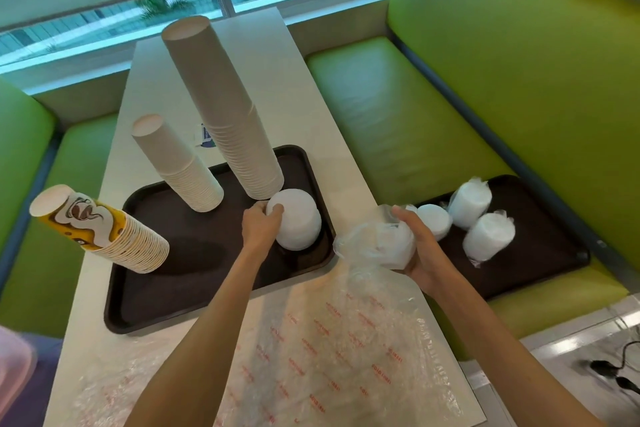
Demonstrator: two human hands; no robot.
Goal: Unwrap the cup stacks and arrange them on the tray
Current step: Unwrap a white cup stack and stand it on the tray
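Note:
A dark brown tray lies on the table. On it stand a tall white cup stack, a shorter white cup stack and a yellow printed cup stack. My left hand grips a short white stack at the tray's right end. My right hand holds a stack still in clear plastic wrap just right of the tray.
A second dark tray on the green bench seat carries three more white stacks, two of them wrapped. Empty clear wrappers with red print cover the near table. A cable lies on the floor at lower right.

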